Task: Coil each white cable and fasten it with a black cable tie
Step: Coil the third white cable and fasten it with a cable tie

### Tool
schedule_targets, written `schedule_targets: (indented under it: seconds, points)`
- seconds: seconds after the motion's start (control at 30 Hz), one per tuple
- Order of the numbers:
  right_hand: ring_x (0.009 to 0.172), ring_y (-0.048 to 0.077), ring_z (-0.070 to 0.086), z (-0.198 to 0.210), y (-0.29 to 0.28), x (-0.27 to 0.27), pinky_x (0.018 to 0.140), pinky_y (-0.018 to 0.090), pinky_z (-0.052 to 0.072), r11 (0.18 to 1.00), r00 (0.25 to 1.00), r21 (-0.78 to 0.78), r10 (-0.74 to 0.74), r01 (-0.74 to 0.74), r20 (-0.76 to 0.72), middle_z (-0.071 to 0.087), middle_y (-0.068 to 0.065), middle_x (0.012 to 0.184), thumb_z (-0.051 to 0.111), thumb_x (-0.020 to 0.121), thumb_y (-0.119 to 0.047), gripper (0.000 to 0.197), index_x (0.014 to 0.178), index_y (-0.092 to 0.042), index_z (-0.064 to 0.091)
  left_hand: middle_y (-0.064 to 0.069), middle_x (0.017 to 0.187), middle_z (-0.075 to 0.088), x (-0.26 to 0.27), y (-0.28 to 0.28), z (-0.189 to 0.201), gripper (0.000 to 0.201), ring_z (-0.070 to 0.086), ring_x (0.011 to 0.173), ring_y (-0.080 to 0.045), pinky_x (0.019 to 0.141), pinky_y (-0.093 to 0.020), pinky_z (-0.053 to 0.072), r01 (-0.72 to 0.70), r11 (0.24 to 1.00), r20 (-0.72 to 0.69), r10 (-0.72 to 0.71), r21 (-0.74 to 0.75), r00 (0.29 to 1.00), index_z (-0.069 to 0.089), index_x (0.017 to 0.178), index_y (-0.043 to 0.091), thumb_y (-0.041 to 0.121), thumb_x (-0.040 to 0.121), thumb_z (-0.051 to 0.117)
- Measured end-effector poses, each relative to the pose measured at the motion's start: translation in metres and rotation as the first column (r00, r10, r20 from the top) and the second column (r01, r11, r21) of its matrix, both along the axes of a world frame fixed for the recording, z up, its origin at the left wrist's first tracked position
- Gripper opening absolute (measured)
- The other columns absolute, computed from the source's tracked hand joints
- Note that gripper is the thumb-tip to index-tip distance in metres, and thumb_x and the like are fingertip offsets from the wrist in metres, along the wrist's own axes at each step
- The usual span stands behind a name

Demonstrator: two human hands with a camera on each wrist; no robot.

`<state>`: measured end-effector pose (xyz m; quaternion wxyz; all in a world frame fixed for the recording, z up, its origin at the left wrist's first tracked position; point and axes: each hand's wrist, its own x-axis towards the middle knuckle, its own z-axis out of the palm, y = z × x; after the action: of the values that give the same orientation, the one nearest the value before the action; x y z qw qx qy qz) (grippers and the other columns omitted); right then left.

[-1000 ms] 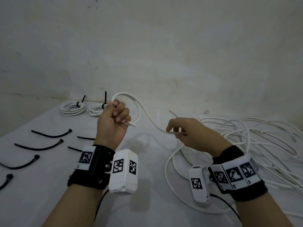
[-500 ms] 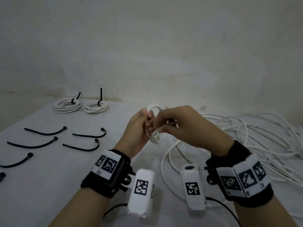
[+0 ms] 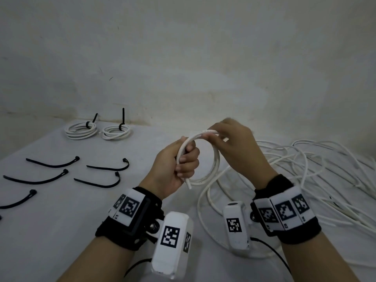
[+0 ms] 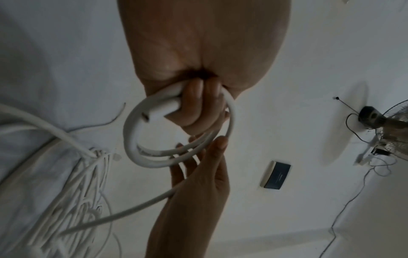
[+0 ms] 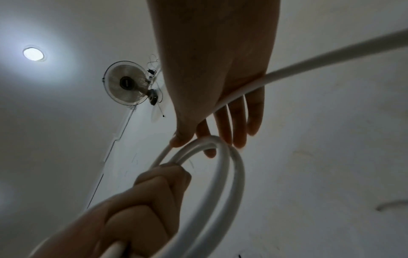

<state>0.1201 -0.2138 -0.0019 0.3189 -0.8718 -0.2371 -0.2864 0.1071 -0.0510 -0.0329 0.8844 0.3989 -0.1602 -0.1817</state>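
The fingers of the left hand are curled tight around one side of a small coil of white cable, its cut end poking out below the fist. The right hand pinches the top of the same coil between thumb and forefinger, the other fingers loosely extended; the right wrist view shows the cable running across that palm. Both hands hold the coil in the air above a white table.

The rest of this cable trails down to a large loose tangle of white cable on the right of the table, partly cut off by the picture edge; separate strands cannot be told apart. The right hand hides the far side of the coil, so the number of turns is hard to count from the head view.

At the back left lie two finished coils, each bound by a black tie with its tail sticking up. Nearer, on the left, five loose black cable ties lie well apart; a sixth is cut off at the edge. A wall fan and ceiling light appear in the right wrist view.
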Motion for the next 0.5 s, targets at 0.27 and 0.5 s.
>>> schedule_targets:
  seconds: [0.27,0.5]
  points:
    - [0.049,0.011,0.06,-0.0015,0.0007,-0.0017,0.049,0.027,0.052,0.99,0.978,-0.048,0.119,-0.129,-0.17,0.057,-0.001,0.066,0.048,0.097,-0.01,0.012,0.099,-0.009,0.06,0.007,0.047,0.025,-0.0003,-0.0025,0.0031,0.049,0.021,0.033,-0.002,0.031,-0.013,0.018,-0.109,0.993,0.023,0.108,0.047,0.994,0.039,0.069,0.014,0.058,0.088,0.03]
    - [0.047,0.017,0.059,-0.002,0.0037,-0.0016,0.048,0.022,0.047,0.985,0.989,-0.157,0.046,-0.068,-0.142,0.053,-0.002,0.063,0.04,0.098,-0.007,0.02,0.097,-0.008,0.06,0.005,0.052,0.035,-0.0008,0.0001,0.0003,0.033,0.035,0.04,-0.006,0.041,-0.018,0.038,-0.402,0.852,0.33,0.294,0.335,0.897,0.057,0.087,0.007,0.039,0.083,0.051]
